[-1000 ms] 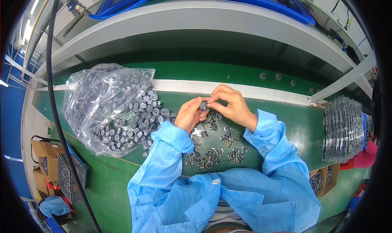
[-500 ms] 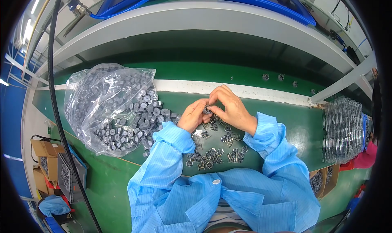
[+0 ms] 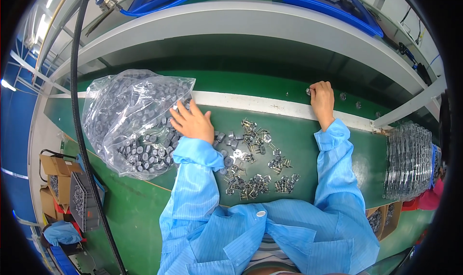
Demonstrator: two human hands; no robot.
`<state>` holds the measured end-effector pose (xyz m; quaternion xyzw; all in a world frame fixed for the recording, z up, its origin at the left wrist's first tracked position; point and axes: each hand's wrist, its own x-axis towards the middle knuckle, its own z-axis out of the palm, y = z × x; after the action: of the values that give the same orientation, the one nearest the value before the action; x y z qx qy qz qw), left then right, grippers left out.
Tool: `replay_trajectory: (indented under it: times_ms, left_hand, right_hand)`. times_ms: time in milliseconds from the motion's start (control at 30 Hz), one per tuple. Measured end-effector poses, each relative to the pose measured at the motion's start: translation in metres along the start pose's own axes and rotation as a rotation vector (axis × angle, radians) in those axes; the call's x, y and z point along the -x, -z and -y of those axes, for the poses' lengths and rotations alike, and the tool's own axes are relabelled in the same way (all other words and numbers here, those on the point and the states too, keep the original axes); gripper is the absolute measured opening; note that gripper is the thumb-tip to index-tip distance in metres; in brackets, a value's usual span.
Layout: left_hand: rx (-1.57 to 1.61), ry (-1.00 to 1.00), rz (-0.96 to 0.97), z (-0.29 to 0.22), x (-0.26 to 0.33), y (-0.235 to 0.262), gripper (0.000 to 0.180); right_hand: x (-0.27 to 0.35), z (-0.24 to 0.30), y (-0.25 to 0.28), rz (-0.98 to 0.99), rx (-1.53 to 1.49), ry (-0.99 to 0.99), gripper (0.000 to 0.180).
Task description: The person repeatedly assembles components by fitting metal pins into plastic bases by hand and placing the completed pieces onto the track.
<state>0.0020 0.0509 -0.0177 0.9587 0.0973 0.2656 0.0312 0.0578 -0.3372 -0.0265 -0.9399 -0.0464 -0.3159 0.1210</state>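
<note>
Left hand (image 3: 193, 123) fingers spread flat, gripping nothing, in grey parts spilling from clear bag (image 3: 128, 111) at belt's (image 3: 299, 149) left edge; right hand (image 3: 322, 97) pinching small grey part (image 3: 308, 91) at white strip (image 3: 251, 103) on far edge; loose metal parts (image 3: 258, 166) mid-belt between sleeves.

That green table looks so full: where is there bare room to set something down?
The table is bare between the pinned parts and the right sleeve, and again from that sleeve to the stack of clear trays. Near the left hand it is crowded: the bag and loose grey pieces.
</note>
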Motion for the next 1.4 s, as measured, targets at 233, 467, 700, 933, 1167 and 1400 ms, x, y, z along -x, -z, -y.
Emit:
replay_trajectory:
  times_ms: [233,467,700,933,1167,1400]
  left_hand:
    - [-0.045,-0.061,0.150,0.012,0.003,-0.011,0.052]
    - [0.466,-0.502,0.300,-0.022,0.009,0.003,0.033]
    - [0.466,-0.459,0.404,-0.031,0.012,0.012,0.035]
    - [0.458,-0.525,0.369,-0.030,0.010,0.012,0.035]
    - [0.914,-0.235,0.232,-0.036,0.006,0.010,0.032]
    - [1.951,0.357,0.700,-0.038,0.002,0.025,0.034]
  right_hand:
    - [-0.007,0.042,0.015,-0.153,-0.084,0.002,0.015]
    - [0.028,0.144,0.013,0.403,-0.864,0.306,0.033]
    - [0.031,0.136,0.016,0.769,-0.900,0.101,0.016]
    - [0.027,0.117,0.005,0.879,-1.178,-0.457,0.012]
    - [0.021,0.098,0.000,0.702,-0.785,-0.236,0.018]
    - [0.013,0.107,0.015,0.686,-0.824,-0.290,0.016]
